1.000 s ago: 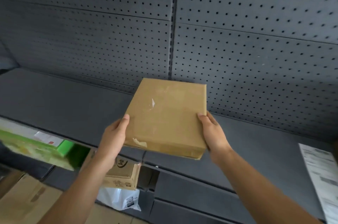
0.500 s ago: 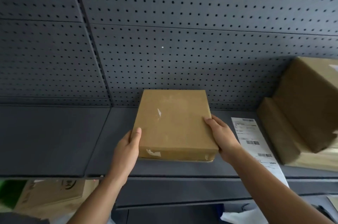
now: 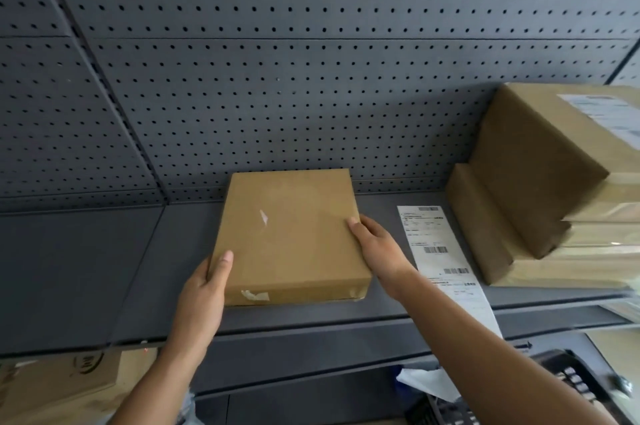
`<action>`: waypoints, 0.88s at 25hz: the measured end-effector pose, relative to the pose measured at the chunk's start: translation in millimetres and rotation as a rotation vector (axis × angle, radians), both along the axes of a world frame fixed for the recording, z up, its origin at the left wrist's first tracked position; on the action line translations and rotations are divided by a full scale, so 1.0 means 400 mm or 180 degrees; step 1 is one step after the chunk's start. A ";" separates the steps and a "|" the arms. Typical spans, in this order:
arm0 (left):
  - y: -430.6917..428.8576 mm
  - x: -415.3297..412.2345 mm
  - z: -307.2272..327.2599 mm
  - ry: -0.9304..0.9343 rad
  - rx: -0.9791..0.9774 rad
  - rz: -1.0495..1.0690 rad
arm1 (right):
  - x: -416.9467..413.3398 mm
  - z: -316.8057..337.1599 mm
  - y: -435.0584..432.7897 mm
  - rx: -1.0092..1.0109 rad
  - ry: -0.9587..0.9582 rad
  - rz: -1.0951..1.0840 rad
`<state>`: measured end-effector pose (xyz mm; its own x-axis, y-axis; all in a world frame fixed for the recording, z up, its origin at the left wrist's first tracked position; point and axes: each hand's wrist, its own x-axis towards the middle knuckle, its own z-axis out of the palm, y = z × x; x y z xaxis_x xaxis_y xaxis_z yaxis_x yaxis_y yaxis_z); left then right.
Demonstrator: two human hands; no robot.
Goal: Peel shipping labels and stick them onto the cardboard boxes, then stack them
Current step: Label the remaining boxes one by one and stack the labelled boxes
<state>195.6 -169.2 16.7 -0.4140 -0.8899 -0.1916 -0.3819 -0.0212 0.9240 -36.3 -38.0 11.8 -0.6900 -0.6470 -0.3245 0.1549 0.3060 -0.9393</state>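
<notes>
We are gripping the flat cardboard box [image 3: 291,234] by its sides, left hand [image 3: 204,289] and right hand [image 3: 377,248] both clasping it, as it is lying on the grey shelf [image 3: 79,272], beside a label strip [image 3: 438,251] and stacked boxes [image 3: 554,189].

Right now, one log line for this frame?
hands: left, right grip flat cardboard box | on shelf | label strip unpeeled
</notes>
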 end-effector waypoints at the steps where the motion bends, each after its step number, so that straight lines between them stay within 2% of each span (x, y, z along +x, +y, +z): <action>1: 0.004 -0.003 0.003 -0.0007 -0.0009 -0.0001 | -0.003 0.002 0.013 -0.0018 0.0070 -0.0024; 3: 0.005 -0.004 0.005 -0.0109 -0.0072 0.0050 | -0.014 -0.003 0.054 0.0050 0.0454 -0.0046; 5: 0.005 -0.001 0.007 -0.0295 -0.0291 0.0151 | -0.033 -0.009 0.132 0.0364 0.1255 0.0076; 7: 0.021 -0.004 0.018 -0.0400 -0.0710 0.0125 | -0.059 -0.027 0.235 0.0745 0.2110 0.0263; 9: 0.052 -0.020 0.036 -0.0431 -0.1319 -0.0104 | -0.082 -0.049 0.334 0.1117 0.2620 0.0463; 13: 0.124 -0.082 0.053 -0.0110 -0.2325 -0.0887 | -0.098 -0.100 0.461 0.1669 0.2906 0.0783; 17: 0.195 -0.155 0.032 0.0087 -0.2609 -0.1704 | -0.093 -0.119 0.483 0.1826 0.2948 0.0794; 22: 0.288 -0.224 0.008 0.0358 -0.2535 -0.2355 | -0.100 -0.132 0.490 0.1761 0.3036 0.0745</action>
